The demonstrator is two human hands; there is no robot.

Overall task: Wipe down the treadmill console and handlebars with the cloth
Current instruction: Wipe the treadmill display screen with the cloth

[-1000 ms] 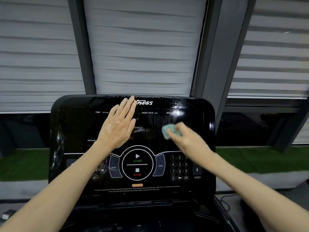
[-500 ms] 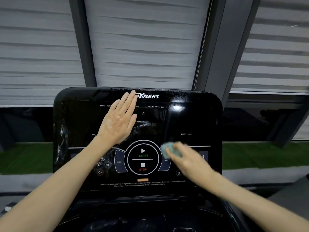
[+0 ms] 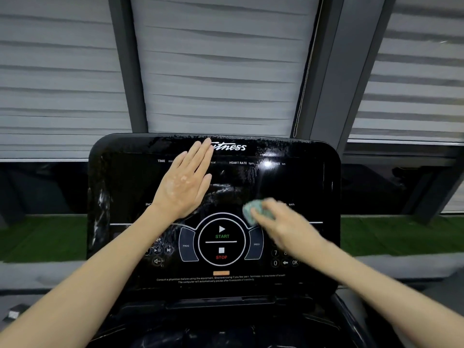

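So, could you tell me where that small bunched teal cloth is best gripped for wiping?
Probably from above, as the right hand does: take the grip over the bunched teal cloth, which lies as a wad on the glossy black console, its upper-left end showing.

We run one head-worn wide-angle cam. It faces fwd & down, set near the console (image 3: 120, 177), which fills frame ctr. The blinds (image 3: 221, 71) lie beyond the fingers (image 3: 200, 153) of the left hand (image 3: 184, 183); forearms (image 3: 88, 277) enter below them.

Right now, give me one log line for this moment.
left hand: flat on console | right hand: holds cloth on console, right of START ring
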